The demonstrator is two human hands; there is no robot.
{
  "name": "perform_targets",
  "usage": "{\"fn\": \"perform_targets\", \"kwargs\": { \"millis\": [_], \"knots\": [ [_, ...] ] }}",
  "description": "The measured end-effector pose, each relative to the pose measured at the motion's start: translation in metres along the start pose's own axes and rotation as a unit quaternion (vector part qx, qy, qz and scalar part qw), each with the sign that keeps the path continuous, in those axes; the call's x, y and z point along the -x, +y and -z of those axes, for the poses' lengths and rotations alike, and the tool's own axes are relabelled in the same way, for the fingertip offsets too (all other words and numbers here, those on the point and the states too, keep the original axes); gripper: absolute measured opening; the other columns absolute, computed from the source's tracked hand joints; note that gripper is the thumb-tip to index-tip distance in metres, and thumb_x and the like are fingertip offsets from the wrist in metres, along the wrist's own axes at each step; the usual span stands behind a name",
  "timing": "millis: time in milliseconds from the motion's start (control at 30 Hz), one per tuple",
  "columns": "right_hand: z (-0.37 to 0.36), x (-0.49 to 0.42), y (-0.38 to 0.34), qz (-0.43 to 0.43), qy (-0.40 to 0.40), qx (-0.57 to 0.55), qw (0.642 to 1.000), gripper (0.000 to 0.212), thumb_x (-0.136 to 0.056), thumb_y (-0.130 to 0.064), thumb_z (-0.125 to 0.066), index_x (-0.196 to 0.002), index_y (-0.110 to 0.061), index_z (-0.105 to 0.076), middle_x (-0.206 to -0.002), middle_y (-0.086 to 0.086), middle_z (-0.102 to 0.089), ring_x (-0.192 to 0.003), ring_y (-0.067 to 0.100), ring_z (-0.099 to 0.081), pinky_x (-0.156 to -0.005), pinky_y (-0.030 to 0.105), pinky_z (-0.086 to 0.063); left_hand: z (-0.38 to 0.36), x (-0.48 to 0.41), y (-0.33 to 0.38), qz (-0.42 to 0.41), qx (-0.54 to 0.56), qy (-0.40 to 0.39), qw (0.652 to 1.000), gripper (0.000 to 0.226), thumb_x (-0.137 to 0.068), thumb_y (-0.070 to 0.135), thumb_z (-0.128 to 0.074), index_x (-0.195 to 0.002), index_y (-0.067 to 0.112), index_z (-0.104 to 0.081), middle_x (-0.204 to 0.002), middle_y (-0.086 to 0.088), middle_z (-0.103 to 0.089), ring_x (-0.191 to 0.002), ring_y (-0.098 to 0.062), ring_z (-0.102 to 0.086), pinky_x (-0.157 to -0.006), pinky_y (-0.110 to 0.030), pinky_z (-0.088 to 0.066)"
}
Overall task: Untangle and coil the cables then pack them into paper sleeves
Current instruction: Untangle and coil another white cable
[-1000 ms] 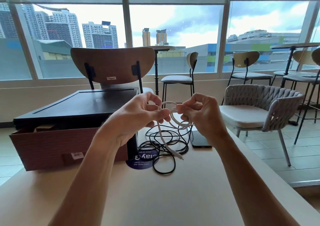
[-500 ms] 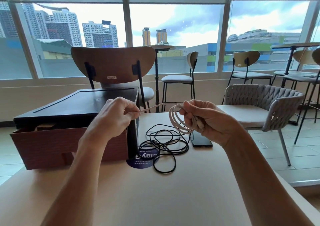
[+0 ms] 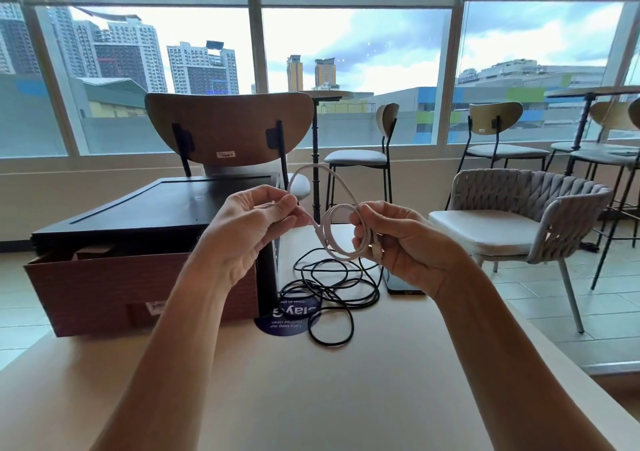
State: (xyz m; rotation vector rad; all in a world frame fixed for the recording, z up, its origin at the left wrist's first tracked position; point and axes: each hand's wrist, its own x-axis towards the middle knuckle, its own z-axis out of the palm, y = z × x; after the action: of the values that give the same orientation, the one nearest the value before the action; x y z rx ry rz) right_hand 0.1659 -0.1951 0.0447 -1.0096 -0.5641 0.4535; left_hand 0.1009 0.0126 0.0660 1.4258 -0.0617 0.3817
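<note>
A white cable (image 3: 327, 232) is held in the air above the table, wound into a small coil. My right hand (image 3: 401, 242) grips the coil's right side, with a metal plug showing at my fingers. My left hand (image 3: 256, 225) pinches the cable's free stretch, which arcs up and over between the two hands. Below them a tangled black cable (image 3: 332, 291) lies loose on the beige table (image 3: 311, 391). No paper sleeves can be made out.
A brown cardboard box (image 3: 104, 288) with a black flat item (image 3: 156, 211) on top stands at the left. A dark phone (image 3: 401, 286) lies right of the black cable, a blue round sticker (image 3: 287, 322) under it. Chairs stand behind and to the right.
My left hand pulled the cable's free end out to the left, then came back toward the right hand, leaving a raised loop. The coil in my right hand has grown.
</note>
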Motion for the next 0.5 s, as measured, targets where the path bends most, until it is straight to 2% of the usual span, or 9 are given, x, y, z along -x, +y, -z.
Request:
{"fn": "perform_targets", "kwargs": {
  "millis": [100,267,400,500],
  "knots": [
    [0.0002,-0.0001,0.001,0.0,-0.019,-0.023,1.0,0.014,-0.083,-0.009,-0.064,-0.074,-0.008,-0.075,-0.078,0.009,-0.068,-0.062,0.013,-0.065,-0.068,0.028,-0.058,-0.0046,0.0002,-0.0022,0.005,0.015,0.0,1.0,0.004,-0.093,0.003,-0.063,-0.093,0.001,-0.066,-0.082,-0.014,-0.074,-0.079,-0.018,-0.075,-0.072,-0.018,-0.06],
    [-0.0034,0.0023,0.0019,-0.012,-0.061,-0.038,0.997,0.018,-0.086,-0.01,-0.06,-0.074,-0.007,-0.074,-0.076,0.01,-0.063,-0.06,0.011,-0.063,-0.069,0.027,-0.058,-0.0081,-0.0025,-0.0073,-0.033,-0.074,0.047,0.996,0.005,-0.094,0.003,-0.063,-0.095,0.0,-0.066,-0.088,-0.015,-0.074,-0.078,-0.017,-0.075,-0.069,-0.016,-0.058],
    [-0.0007,-0.0012,0.0031,0.012,0.005,-0.002,1.0,0.01,-0.08,-0.008,-0.067,-0.075,-0.005,-0.074,-0.077,0.012,-0.068,-0.061,0.014,-0.064,-0.068,0.029,-0.059,-0.0098,0.0016,-0.0011,0.035,0.027,-0.024,0.999,0.007,-0.094,0.006,-0.061,-0.09,0.004,-0.066,-0.087,-0.013,-0.076,-0.077,-0.015,-0.074,-0.064,-0.016,-0.058],
    [0.0017,-0.0032,0.0039,0.027,0.048,-0.007,0.998,0.007,-0.079,-0.006,-0.068,-0.08,0.0,-0.07,-0.074,0.012,-0.069,-0.059,0.016,-0.064,-0.066,0.029,-0.059,-0.0106,0.0013,-0.0008,0.055,0.018,-0.061,0.996,0.011,-0.096,0.009,-0.059,-0.088,0.008,-0.067,-0.086,-0.009,-0.075,-0.071,-0.011,-0.069,-0.061,-0.017,-0.057]
  ]
}}
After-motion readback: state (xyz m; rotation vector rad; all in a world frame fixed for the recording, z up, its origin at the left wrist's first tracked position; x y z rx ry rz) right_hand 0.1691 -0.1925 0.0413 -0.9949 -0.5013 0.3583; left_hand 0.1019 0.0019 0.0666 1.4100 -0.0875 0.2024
